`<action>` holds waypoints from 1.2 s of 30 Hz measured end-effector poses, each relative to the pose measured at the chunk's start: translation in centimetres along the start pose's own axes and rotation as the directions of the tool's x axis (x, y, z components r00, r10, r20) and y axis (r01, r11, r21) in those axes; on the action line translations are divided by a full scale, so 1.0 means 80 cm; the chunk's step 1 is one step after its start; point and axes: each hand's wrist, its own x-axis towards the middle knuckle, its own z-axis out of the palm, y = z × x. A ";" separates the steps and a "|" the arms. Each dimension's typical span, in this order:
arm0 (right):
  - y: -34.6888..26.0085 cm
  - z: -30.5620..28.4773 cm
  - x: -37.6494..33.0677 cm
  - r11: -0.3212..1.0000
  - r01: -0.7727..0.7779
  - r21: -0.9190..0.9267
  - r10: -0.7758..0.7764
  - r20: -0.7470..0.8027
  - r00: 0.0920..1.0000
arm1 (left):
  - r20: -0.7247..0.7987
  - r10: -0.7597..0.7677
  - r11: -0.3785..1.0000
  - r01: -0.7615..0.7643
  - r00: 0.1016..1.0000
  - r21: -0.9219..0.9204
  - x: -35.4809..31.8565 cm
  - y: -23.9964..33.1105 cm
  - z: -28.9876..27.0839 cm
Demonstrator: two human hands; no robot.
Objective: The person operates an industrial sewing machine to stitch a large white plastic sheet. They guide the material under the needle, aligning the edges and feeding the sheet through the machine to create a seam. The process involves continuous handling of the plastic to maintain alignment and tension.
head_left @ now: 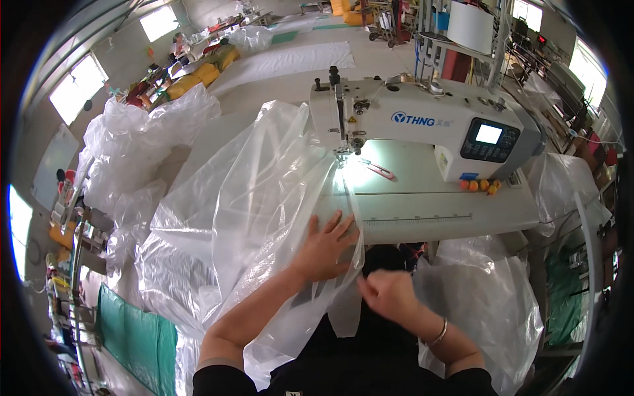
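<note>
A large sheet of clear plastic (247, 191) runs under the needle area of a white sewing machine (403, 109) and spills over the table's left side and front. My left hand (325, 247) lies on the sheet with its fingers spread, just in front of the needle. Lower and to the right, my right hand (389, 294) is closed at the sheet's right edge and seems to pinch it; the fingertips are partly hidden. The machine's lamp glares around the presser foot, so the stitching spot is washed out. A pink-handled cutter (378, 169) rests right of the needle.
Several small orange fruits (481, 185) sit by the machine's control panel (490, 140). A white thread cone (470, 28) stands behind. Crumpled plastic is heaped at the left (132, 148) and hangs at the lower right (482, 310). A green sheet (135, 340) lies at lower left.
</note>
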 end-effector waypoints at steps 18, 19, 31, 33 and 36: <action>0.076 0.044 0.119 0.874 -0.138 -0.466 0.225 0.136 0.965 | 0.353 -0.079 0.985 0.127 0.932 -0.115 0.020 0.017 -0.066; 0.074 0.045 0.113 0.866 -0.156 -0.475 0.236 0.114 0.965 | 0.541 -0.156 0.955 0.267 0.826 -0.132 0.031 0.020 -0.082; 0.029 0.078 0.103 0.887 -0.160 -0.434 0.205 0.059 0.977 | -0.379 0.024 0.981 -0.095 0.925 -0.171 0.033 -0.053 0.023; 0.029 0.083 0.113 0.896 -0.163 -0.413 0.214 0.081 0.973 | -0.369 0.015 0.963 -0.113 0.929 -0.246 0.037 -0.060 0.018; 0.034 0.084 0.127 0.896 -0.175 -0.409 0.236 0.103 0.966 | -0.383 0.022 0.955 -0.133 0.923 -0.265 0.046 -0.072 0.016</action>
